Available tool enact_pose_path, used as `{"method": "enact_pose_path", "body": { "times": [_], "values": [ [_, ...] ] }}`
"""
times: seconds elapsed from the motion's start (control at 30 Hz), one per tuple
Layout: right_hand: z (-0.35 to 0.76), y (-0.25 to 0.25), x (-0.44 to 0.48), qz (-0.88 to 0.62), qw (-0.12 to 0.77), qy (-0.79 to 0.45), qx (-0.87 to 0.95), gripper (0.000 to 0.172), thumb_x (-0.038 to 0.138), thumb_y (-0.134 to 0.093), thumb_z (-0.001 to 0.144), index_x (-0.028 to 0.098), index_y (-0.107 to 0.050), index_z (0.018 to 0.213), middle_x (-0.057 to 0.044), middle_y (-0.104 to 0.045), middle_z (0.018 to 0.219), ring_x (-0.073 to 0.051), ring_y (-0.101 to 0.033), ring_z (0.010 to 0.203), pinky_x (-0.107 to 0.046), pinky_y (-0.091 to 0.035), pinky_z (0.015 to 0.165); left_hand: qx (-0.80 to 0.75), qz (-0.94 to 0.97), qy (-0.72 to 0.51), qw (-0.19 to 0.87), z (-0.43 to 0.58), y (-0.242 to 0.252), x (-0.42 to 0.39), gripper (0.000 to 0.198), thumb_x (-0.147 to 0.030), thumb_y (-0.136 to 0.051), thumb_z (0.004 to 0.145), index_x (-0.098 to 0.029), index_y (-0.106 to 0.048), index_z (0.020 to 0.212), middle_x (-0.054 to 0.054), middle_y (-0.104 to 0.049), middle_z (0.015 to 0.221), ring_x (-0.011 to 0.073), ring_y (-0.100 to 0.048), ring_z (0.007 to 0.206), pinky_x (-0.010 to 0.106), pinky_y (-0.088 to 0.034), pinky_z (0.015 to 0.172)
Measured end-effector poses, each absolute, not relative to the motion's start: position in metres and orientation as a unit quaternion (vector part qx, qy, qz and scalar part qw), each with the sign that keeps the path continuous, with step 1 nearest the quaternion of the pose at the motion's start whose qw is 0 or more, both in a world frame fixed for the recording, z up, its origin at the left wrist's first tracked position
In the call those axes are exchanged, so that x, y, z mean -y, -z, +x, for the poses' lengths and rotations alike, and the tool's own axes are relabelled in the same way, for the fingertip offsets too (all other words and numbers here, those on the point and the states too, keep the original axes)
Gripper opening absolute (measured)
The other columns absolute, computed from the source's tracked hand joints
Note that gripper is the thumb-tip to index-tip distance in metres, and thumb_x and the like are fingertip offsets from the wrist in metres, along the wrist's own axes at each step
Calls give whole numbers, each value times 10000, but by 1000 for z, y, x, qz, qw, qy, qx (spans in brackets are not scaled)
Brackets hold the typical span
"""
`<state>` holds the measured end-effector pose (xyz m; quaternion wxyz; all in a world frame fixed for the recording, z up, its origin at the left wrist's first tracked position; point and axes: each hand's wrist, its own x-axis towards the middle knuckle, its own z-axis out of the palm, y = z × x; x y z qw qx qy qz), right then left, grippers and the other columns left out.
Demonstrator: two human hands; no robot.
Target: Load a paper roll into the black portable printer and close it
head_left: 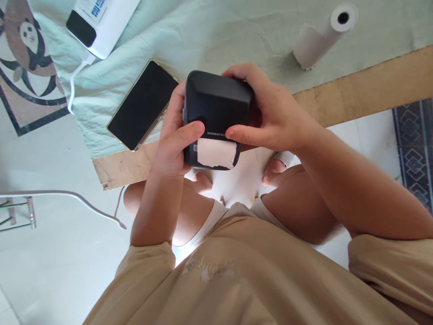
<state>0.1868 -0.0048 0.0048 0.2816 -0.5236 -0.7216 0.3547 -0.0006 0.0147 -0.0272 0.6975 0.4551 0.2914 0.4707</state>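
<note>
A black label printer [216,101] marked NIIMBOT is held up between both hands over the table's near edge. White paper [216,153] with a torn edge sticks out of its near side. My left hand [176,135] wraps round the printer's left side, thumb on top. My right hand [262,106] grips the right side, its thumb beside the lettering and its other fingers round the far corner. A phone [144,106] with a dark screen lies on the cloth left of the printer. Farther off at the right, a white paper roll [323,36] has a loose end.
The table has a pale green cloth [216,31] and a bare wooden edge [365,88]. A white device [104,22] with a cable [72,88] lies at the back left. Below are my legs, a stool [16,214] and a patterned dark mat [414,153].
</note>
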Motion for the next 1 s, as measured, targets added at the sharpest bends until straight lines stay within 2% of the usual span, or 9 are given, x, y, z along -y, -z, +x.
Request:
{"method": "enact_pose_path", "body": {
  "times": [0.13, 0.23, 0.33, 0.4, 0.5, 0.57, 0.7, 0.83, 1.0],
  "values": [
    [188, -1, 4, -516, 288, -338, 733, 734, 601, -601, 699, 182, -410, 1272, -24, -576, 982, -61, -490, 686, -217, -395, 605, -291, 451, -475, 697, 2, 23, -13, 513, -434, -689, 681, -225, -552, 1129, 78, -608, 1051, 306, -511, 1245, 417, -488, 951],
    [189, 1, 5, -509, 291, -323, 742, 723, 606, -590, 711, 185, -408, 1270, -36, -565, 1049, -62, -499, 699, -220, -411, 606, -295, 436, -473, 707, 3, 14, -12, 448, -520, -594, 778, -207, -569, 1098, 75, -594, 1092, 263, -488, 1256, 398, -440, 1031],
    [189, 2, 5, -510, 285, -316, 747, 718, 596, -592, 718, 189, -405, 1280, -49, -566, 1084, -82, -526, 728, -239, -443, 620, -307, 419, -463, 718, 2, 4, -11, 303, -417, -418, 912, -191, -602, 995, 50, -600, 1014, 212, -520, 1189, 371, -412, 1065],
    [189, 2, 6, -508, 299, -297, 751, 719, 595, -582, 728, 177, -407, 1285, -78, -560, 1151, -141, -573, 869, -281, -489, 700, -316, 410, -463, 720, 2, 2, -11, 258, -331, -395, 903, -188, -610, 911, 38, -591, 908, 208, -539, 1143, 366, -408, 1066],
    [188, 3, 7, -491, 339, -268, 756, 663, 567, -550, 771, 168, -405, 1280, -111, -509, 1290, -213, -523, 1163, -345, -499, 906, -315, 403, -460, 725, 2, 3, -13, 228, -286, -431, 814, -198, -611, 923, 48, -582, 846, 245, -555, 1094, 382, -430, 1021],
    [188, 3, 8, -479, 346, -273, 759, 606, 538, -524, 811, 185, -393, 1286, -105, -489, 1327, -209, -495, 1216, -351, -486, 958, -316, 400, -463, 725, 2, 5, -13, 264, -279, -436, 810, -207, -610, 995, 47, -576, 846, 244, -565, 1024, 368, -443, 978],
    [188, 2, 9, -485, 332, -284, 757, 567, 537, -456, 870, 203, -375, 1322, -89, -487, 1339, -181, -534, 1150, -329, -498, 931, -324, 413, -455, 720, 1, 5, -16, 245, -298, -454, 836, -223, -621, 1000, 51, -565, 878, 239, -537, 964, 330, -449, 927],
    [187, 2, 10, -489, 328, -272, 761, 550, 521, -420, 898, 195, -385, 1340, -82, -469, 1369, -171, -475, 1247, -283, -505, 937, -307, 422, -460, 718, 0, 5, -17, 250, -290, -456, 844, -211, -630, 1006, 50, -552, 862, 211, -509, 857, 299, -454, 865],
    [186, 1, 11, -491, 330, -269, 760, 564, 531, -428, 890, 201, -386, 1346, -87, -452, 1371, -193, -426, 1303, -262, -528, 872, -302, 382, -485, 727, 2, 4, -16, 289, -145, -393, 851, -164, -634, 1010, 26, -569, 805, 149, -512, 742, 255, -453, 768]
  ]
}}
